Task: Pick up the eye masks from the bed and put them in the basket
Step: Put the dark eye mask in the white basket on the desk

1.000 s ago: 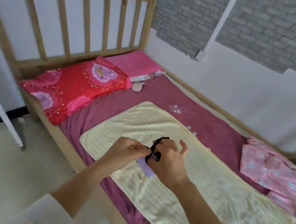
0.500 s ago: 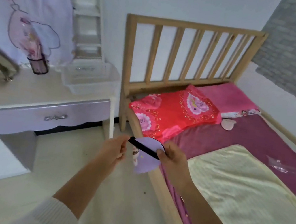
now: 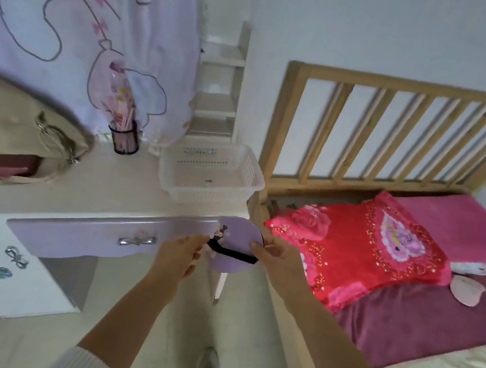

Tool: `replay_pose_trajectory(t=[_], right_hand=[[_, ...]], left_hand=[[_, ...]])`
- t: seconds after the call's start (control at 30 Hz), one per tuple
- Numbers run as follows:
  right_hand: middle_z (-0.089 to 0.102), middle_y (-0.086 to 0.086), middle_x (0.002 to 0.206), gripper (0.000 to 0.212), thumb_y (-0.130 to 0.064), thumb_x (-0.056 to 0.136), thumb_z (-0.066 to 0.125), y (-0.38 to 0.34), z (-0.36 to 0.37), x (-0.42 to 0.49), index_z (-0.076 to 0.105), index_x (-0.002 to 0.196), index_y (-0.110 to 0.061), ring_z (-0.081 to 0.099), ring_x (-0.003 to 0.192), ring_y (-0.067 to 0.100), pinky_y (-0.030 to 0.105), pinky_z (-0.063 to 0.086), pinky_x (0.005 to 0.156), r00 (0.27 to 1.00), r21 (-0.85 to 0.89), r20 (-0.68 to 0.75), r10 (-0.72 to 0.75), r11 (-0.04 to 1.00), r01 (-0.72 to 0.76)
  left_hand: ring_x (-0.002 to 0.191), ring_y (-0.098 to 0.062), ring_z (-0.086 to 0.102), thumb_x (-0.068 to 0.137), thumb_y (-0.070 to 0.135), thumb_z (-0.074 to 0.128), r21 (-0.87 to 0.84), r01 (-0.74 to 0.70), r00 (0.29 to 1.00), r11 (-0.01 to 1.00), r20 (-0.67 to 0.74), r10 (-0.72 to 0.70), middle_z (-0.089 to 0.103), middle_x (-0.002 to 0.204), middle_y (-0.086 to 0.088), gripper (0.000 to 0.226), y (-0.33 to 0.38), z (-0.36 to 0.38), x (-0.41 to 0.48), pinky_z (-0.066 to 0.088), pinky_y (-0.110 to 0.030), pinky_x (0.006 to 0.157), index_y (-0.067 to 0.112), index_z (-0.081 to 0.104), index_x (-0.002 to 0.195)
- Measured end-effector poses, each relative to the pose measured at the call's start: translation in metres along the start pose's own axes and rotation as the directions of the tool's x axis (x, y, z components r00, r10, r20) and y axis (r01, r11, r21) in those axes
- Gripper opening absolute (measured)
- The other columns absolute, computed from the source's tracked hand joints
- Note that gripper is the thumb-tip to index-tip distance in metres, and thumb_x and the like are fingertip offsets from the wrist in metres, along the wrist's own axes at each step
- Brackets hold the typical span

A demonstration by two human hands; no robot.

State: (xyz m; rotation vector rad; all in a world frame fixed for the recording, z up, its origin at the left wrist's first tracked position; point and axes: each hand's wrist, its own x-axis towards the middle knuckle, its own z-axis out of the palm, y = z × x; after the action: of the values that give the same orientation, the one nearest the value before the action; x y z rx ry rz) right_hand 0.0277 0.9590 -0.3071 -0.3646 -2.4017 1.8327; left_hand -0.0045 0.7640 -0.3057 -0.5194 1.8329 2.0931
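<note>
1. I judge the step in hand to be the carry: I hold one eye mask [image 3: 237, 247] in the air in front of me, off the bed [image 3: 422, 324], and it is not yet in the basket [image 3: 256, 182].
2. My left hand [image 3: 181, 253] is pinched closed on the left end of the mask, where its black strap [image 3: 233, 252] begins.
3. The purple mask hangs between my two hands, strap side toward me, in front of the near edge of the bench [image 3: 92, 189] and its purple drawer [image 3: 92, 235].
4. The white basket stands on the bench, farther away than the mask and about level with it left to right. I cannot tell what the small dark thing on its floor is.
5. My right hand [image 3: 276, 256] is closed on the right end of the mask, thumb on top.
6. The next move, as I judge it, calls for reaching forward and up over the near rim of the basket, then letting go with both hands.
7. Far to the right, a pale pink piece that may be another mask [image 3: 467, 289] lies on the bed beside the red pillow [image 3: 361, 248], well apart from my hands.
</note>
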Motion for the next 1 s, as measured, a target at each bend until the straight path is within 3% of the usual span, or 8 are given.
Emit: replay_pose_trajectory(t=[0.13,0.2,0.37,0.47,0.57,0.63,0.77,1.0], right_hand=[[0.065,-0.002,0.058,0.019,-0.032,0.081,0.070,-0.006,0.014,0.110,0.068,0.077,-0.014,0.056,0.053,0.014,0.029,0.044,0.056,0.995,-0.099,0.092,0.043,0.994,-0.034],[0.066,-0.003,0.056,0.015,-0.026,0.081,0.072,-0.014,0.023,0.165,0.068,0.082,-0.012,0.059,0.049,0.010,0.021,0.046,0.049,0.987,-0.093,0.143,0.068,0.994,-0.055],[0.062,0.006,0.053,0.014,0.001,0.081,0.066,-0.026,0.053,0.285,0.057,0.088,-0.007,0.055,0.036,0.008,0.018,0.047,0.039,0.970,0.019,0.172,0.174,0.984,-0.179],[0.063,0.006,0.058,0.013,-0.002,0.082,0.062,-0.022,0.076,0.330,0.056,0.088,-0.011,0.058,0.044,0.011,0.020,0.051,0.045,0.943,-0.008,0.218,0.250,0.967,-0.255],[0.062,0.012,0.066,0.011,-0.002,0.083,0.061,-0.007,0.102,0.355,0.056,0.090,-0.009,0.057,0.051,0.017,0.025,0.052,0.051,0.905,-0.018,0.250,0.344,0.936,-0.351],[0.060,0.013,0.065,0.011,0.000,0.082,0.059,0.008,0.119,0.363,0.054,0.089,-0.007,0.054,0.049,0.019,0.025,0.050,0.047,0.880,-0.053,0.244,0.407,0.912,-0.407],[0.057,0.013,0.064,0.013,0.002,0.084,0.057,0.034,0.147,0.368,0.052,0.086,-0.010,0.051,0.048,0.018,0.020,0.044,0.037,0.838,-0.090,0.243,0.489,0.871,-0.482],[0.063,0.006,0.067,0.008,-0.007,0.078,0.068,0.052,0.161,0.370,0.064,0.084,-0.011,0.054,0.054,0.016,0.022,0.042,0.045,0.802,-0.210,0.233,0.550,0.834,-0.510]], left_hand=[[0.079,-0.020,0.059,0.089,0.021,0.062,0.057,-0.036,0.999,0.998,-0.018,0.037,0.066,0.086,-0.007,0.010,0.036,0.015,0.084,0.045,-0.032,0.066,0.012,0.066,0.086],[0.072,-0.018,0.064,0.090,0.018,0.061,0.024,-0.025,0.999,0.999,-0.026,0.026,0.069,0.084,-0.006,0.013,0.057,0.025,0.125,0.047,-0.030,0.064,0.008,0.064,0.098],[0.072,-0.021,0.066,0.085,0.008,0.067,-0.062,-0.008,0.994,0.998,-0.108,0.001,0.068,0.093,-0.011,0.028,0.098,0.031,0.217,0.051,-0.028,0.065,0.007,0.057,0.110],[0.081,-0.022,0.063,0.087,0.010,0.063,0.073,-0.033,0.986,0.997,-0.158,0.045,0.070,0.101,-0.013,0.027,0.104,0.024,0.257,0.049,-0.030,0.071,0.007,0.061,0.113],[0.110,-0.024,0.057,0.086,0.012,0.062,0.546,-0.125,0.920,0.829,-0.249,0.303,0.066,0.119,-0.008,0.028,0.094,0.012,0.285,0.043,-0.031,0.088,0.014,0.063,0.114],[0.128,-0.027,0.042,0.084,0.011,0.063,0.698,-0.117,0.873,0.706,-0.267,0.408,0.059,0.130,-0.007,0.035,0.087,0.001,0.298,0.039,-0.036,0.098,0.016,0.061,0.119],[0.140,-0.032,0.024,0.084,0.011,0.061,0.780,-0.021,0.881,0.625,-0.281,0.380,0.036,0.153,-0.011,0.055,0.076,-0.020,0.316,0.033,-0.050,0.108,0.015,0.047,0.137],[0.149,-0.024,0.009,0.085,0.017,0.058,0.900,-0.069,0.943,0.429,-0.081,0.323,0.006,0.165,0.000,0.081,0.063,-0.038,0.323,0.028,-0.048,0.113,0.019,0.015,0.154]])
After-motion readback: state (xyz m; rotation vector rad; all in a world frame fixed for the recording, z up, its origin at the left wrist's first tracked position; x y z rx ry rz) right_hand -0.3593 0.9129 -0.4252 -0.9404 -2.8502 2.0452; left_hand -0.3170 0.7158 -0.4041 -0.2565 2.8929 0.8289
